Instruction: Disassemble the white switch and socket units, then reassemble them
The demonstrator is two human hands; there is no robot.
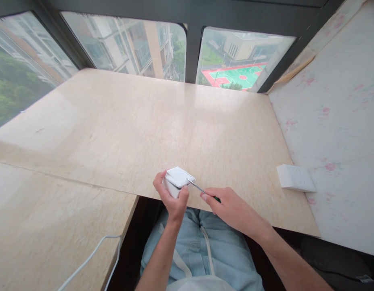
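My left hand (170, 196) is wrapped round a small white plastic box (178, 180) at the near edge of the beige stone tabletop (144, 129); the box is tilted, its flat white face up. My right hand (227, 206) is closed on a thin screwdriver (198, 188) with a green handle. Its metal shaft points left, and the tip touches the right edge of the box's top face.
A white wall socket (296, 178) sits on the floral wallpapered wall at the right. A white cable (93, 252) runs over the lower stone ledge at the near left. Dark-framed windows stand behind the tabletop. My lap in light jeans is below the table edge.
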